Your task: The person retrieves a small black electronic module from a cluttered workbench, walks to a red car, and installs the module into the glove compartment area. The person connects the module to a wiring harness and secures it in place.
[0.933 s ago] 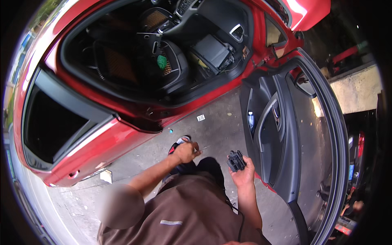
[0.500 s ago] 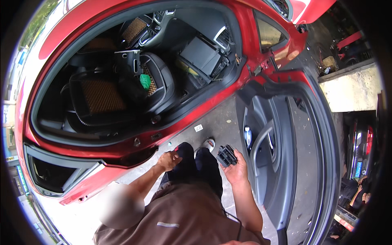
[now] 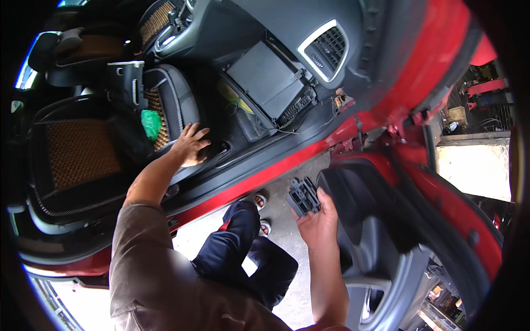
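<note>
In my right hand (image 3: 318, 222) rests a black plastic connector block (image 3: 303, 197) with several slots, gripped between thumb and fingers. It is held up between the car's sill and the open door. My left hand (image 3: 191, 144) reaches into the car, fingers spread, at the front edge of the seat cushion (image 3: 179, 102). It holds nothing; whether the palm touches the cushion I cannot make out. A crumpled green bag (image 3: 150, 124) lies on the beaded seat cover, beside a grey metal bracket-like part (image 3: 132, 83).
A large black box-like panel (image 3: 265, 80) lies in the front footwell, with wiring by the sill. The dashboard vent (image 3: 326, 49) is above it. The red door sill (image 3: 259, 175) runs before my legs. On my right stands the open car door (image 3: 381, 220).
I have moved closer to the car. My left hand has gone from near my knee into the cabin and opened over the seat edge. The connector block stays in my right hand.
</note>
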### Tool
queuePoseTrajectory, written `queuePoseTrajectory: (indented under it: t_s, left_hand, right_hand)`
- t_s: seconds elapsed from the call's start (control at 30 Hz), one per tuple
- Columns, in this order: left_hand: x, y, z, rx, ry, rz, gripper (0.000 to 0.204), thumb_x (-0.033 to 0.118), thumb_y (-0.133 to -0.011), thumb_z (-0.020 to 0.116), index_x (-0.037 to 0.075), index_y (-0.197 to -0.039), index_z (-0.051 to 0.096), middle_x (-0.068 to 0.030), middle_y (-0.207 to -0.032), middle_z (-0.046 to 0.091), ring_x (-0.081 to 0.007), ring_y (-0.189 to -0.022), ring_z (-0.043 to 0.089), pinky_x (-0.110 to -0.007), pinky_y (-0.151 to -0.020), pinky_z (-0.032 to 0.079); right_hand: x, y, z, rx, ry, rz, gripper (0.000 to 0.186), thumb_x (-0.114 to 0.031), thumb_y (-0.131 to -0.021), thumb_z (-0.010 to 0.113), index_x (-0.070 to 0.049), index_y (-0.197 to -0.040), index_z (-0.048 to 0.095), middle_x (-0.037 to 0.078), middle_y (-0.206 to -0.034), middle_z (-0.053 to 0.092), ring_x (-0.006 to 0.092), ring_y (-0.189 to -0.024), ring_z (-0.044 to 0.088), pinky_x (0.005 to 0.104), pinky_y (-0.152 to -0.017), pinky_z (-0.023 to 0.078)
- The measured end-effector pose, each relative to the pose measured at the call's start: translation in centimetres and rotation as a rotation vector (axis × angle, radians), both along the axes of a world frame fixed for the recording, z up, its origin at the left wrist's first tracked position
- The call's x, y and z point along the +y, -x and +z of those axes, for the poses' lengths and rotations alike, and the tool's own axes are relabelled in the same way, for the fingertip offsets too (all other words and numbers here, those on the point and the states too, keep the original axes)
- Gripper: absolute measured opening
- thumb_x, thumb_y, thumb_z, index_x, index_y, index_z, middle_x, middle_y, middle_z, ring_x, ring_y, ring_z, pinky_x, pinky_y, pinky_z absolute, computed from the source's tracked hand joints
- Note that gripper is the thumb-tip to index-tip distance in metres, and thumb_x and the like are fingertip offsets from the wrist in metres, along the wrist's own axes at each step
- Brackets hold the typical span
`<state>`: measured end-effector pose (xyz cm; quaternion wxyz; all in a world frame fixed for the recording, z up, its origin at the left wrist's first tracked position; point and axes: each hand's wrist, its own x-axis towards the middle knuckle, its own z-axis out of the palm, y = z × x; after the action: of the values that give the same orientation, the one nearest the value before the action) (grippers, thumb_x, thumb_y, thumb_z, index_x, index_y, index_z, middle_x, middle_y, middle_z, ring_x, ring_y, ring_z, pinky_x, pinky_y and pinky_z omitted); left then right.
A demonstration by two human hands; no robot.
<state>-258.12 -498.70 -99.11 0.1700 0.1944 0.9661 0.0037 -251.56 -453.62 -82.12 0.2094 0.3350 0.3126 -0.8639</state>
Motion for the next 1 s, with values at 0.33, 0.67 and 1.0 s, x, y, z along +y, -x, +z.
queuePoseTrajectory:
  t_s: [0.33, 0.67, 1.0]
  left_hand:
    - [-3.0, -0.6, -5.5, 0.228, -0.387, -0.053, 0.048, 0.027, -0.067, 0.084, 0.016, -0.114, 0.080, -0.0105, -0.155, 0.057, -0.0481, -0.156, 0.032, -0.073, -0.127, 0.025]
    - [-0.8, 0.8, -3.7, 0.298, -0.308, -0.088, 0.043, 0.025, -0.061, 0.085, 0.017, -0.103, 0.080, -0.0051, -0.135, 0.066, -0.0416, -0.141, 0.048, -0.063, -0.117, 0.038]
    - [10.9, 33.9, -6.7, 0.203, -1.048, 0.224, 0.040, 0.031, -0.104, 0.075, -0.004, -0.124, 0.073, -0.0153, -0.101, 0.078, -0.0175, -0.087, 0.071, -0.035, -0.083, 0.058]
  right_hand:
    - [-5.7, 14.8, -18.1, 0.034, -0.025, 0.033, 0.033, -0.039, -0.106, 0.071, -0.008, -0.117, 0.075, 0.009, -0.107, 0.082, 0.0274, -0.097, 0.081, 0.0383, -0.077, 0.067]
    - [-8.2, 18.6, -36.1, 0.367, -0.405, 0.247, 0.044, -0.025, -0.104, 0.074, -0.006, -0.140, 0.059, 0.010, -0.122, 0.073, 0.0214, -0.108, 0.076, 0.0382, -0.080, 0.066]
    - [-10.4, 14.1, -39.6, 0.937, -1.229, 0.326, 0.067, -0.022, -0.088, 0.085, -0.002, -0.144, 0.056, 0.024, -0.121, 0.074, 0.0410, -0.111, 0.076, 0.0491, -0.098, 0.059]
